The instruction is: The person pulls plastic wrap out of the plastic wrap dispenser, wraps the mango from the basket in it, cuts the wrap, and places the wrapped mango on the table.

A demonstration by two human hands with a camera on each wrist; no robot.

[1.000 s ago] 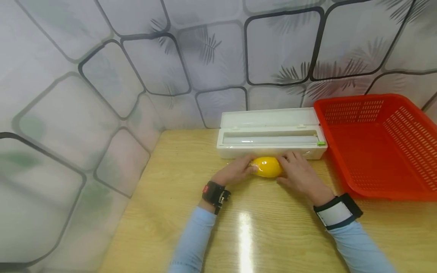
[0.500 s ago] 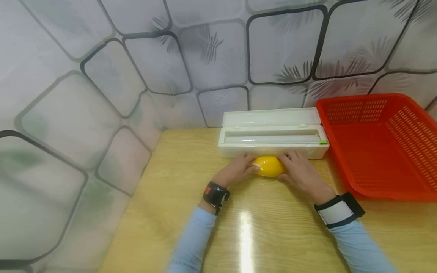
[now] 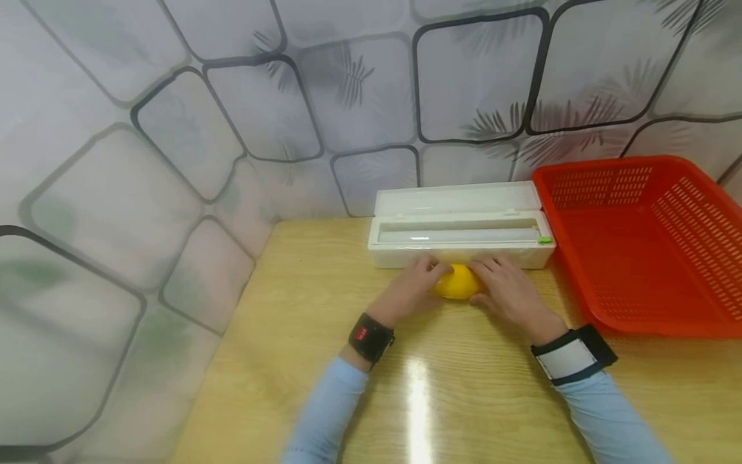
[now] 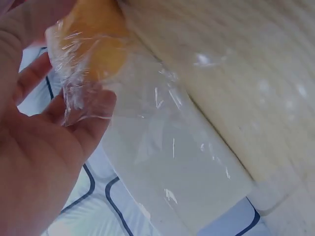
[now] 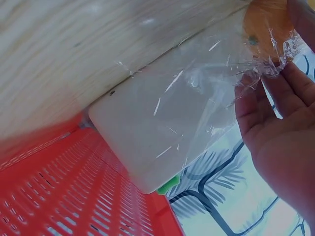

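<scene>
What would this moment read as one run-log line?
left hand: holds yellow item | right hand: holds same item | clear film: around item | white box: lid open | red basket: beside box

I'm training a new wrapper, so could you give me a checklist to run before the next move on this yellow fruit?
1. Hands in position: ok; left hand and right hand are on either side of the yellow fruit.
2. Clear film over the fruit: ok.
3. Film smooth: not ok; it is bunched by the fingers.
4. Film cut free: cannot tell.
5. Dispenser lid closed: not ok; open.
6. Red basket nearby: ok; beside the dispenser.
</scene>
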